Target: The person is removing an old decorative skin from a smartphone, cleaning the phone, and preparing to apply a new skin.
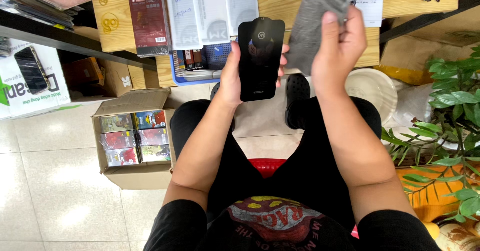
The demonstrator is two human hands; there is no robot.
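Seated person, head view looking down over lap.

Left hand (pixel 231 76): fingers wrapped around the edges of a black glass screen protector (pixel 260 58), thumb along its left edge, fingertips just showing past its right edge. The sheet stands upright, face toward the camera, held by the lower half; upper half stands free above the fingers.

Right hand (pixel 340 43): fingers closed on a grey cleaning cloth (pixel 310 28), pinched between thumb and forefingers; the bunched cloth hangs to the left of the knuckles, just beside the protector's right edge. Touching or not: cannot tell.

Handling judgement: protector looks thin, stiff, light and glossy, so likely slippery and prone to cracking if flexed. An edge grip, as now, keeps prints off the face. Cloth is soft and limp, conforms to any grip.

Beyond the fingertips: wooden table (pixel 280 1) with flat white packets (pixel 210 8) and a dark red box (pixel 148 16); a blue basket (pixel 210 61) behind the left thumb. Below the left forearm: open cardboard box (pixel 132 146) of small packs. Right of the right wrist: a green plant (pixel 452 111).
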